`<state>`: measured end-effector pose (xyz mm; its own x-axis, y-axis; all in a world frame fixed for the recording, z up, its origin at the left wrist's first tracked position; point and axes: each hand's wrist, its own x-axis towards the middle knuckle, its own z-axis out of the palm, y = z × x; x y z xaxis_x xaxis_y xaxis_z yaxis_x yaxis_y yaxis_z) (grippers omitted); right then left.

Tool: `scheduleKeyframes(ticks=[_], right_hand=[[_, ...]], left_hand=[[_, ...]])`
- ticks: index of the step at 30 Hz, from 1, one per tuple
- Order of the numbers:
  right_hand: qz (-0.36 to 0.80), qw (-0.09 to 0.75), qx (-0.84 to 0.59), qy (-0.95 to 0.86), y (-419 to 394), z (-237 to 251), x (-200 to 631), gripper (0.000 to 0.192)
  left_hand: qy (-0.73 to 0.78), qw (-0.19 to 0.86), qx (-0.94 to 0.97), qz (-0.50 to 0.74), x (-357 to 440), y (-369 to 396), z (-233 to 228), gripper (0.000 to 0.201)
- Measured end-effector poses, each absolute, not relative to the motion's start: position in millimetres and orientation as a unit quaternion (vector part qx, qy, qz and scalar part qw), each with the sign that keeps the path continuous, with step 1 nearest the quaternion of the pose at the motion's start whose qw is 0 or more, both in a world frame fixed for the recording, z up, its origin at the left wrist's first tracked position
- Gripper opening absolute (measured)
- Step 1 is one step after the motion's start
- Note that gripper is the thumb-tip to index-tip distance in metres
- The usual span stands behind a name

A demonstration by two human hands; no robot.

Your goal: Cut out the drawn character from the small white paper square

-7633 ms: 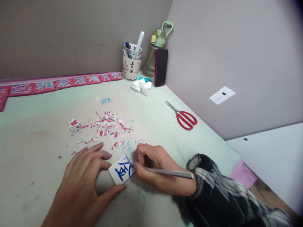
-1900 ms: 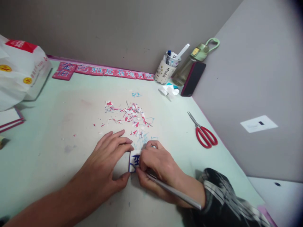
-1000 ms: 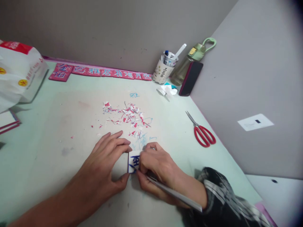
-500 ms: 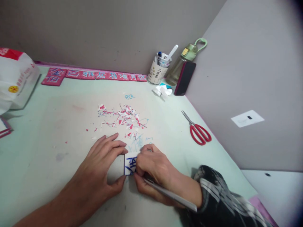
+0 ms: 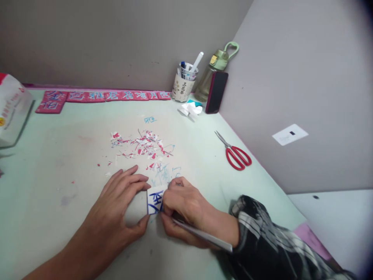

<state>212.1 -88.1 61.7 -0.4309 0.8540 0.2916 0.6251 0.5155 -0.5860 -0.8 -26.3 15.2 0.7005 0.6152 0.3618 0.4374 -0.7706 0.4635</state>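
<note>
A small white square tile (image 5: 154, 200) with dark blue character strokes lies flat on the table. My left hand (image 5: 124, 198) pinches its left side, the thumb at the lower corner and the index finger at the upper one. Over the tile's right part, my right hand (image 5: 186, 210) is closed round a slim grey craft knife (image 5: 204, 235), whose handle points back toward the sleeve. The blade end is hidden behind my right fingers. Just beyond both hands lie red and white shavings (image 5: 147, 142).
Red-handled scissors (image 5: 237, 155) lie at the right. Along the back edge runs a row of pink character tiles (image 5: 100, 97). A cup of pens (image 5: 183, 85), a green bottle (image 5: 208, 77), a phone (image 5: 217, 93) and crumpled tissue (image 5: 191, 110) stand or lie at back right; a white bag (image 5: 14, 112) sits left.
The whole view has shifted, so most things appear slightly farther left. Both hands keep their places at the tile, and the right hand's grip on the craft knife looks the same.
</note>
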Motion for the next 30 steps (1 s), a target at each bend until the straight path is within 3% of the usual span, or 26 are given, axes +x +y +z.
scheduleKeyframes(ticks=[30], right_hand=[[0.253,0.305,-0.476,-0.785,-101,58,216,0.025]], left_hand=[[0.292,0.174,0.912,0.228,-4,-21,13,0.034]])
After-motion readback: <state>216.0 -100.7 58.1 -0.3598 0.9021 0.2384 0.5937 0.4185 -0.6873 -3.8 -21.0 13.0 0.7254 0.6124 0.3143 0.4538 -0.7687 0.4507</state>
